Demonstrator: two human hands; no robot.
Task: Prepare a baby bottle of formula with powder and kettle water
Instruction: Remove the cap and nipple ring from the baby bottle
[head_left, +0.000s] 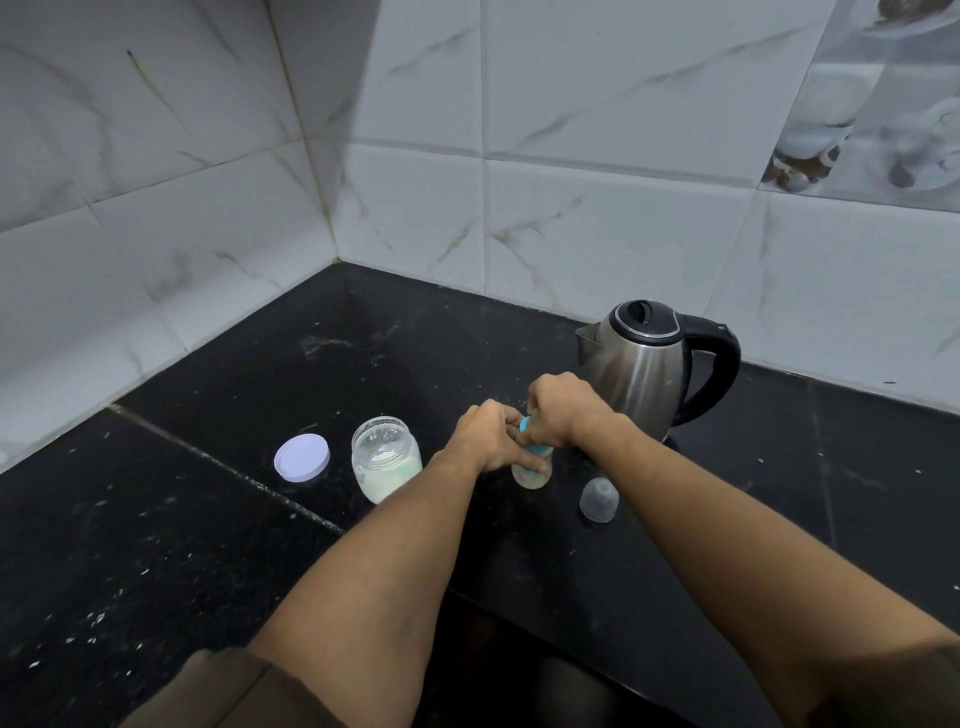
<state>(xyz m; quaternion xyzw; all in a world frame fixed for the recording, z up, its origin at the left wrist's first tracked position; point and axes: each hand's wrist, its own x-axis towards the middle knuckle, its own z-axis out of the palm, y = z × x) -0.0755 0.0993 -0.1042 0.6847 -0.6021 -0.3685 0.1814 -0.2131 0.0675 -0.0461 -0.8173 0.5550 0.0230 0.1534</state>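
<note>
A small clear baby bottle (531, 472) with pale contents stands on the black counter (208, 519). My left hand (485, 434) grips its upper body. My right hand (563, 408) is closed over the teal screw ring (525, 426) on top, hiding the teat. An open glass jar (385, 457) holding white powder stands left of the bottle. Its white lid (302, 456) lies flat further left. The steel kettle (649, 364) with a black handle stands just behind my right hand, lid closed.
The bottle's clear dome cap (599, 500) sits on the counter to the right of the bottle, under my right forearm. White tiled walls meet in a corner behind. White specks dot the counter.
</note>
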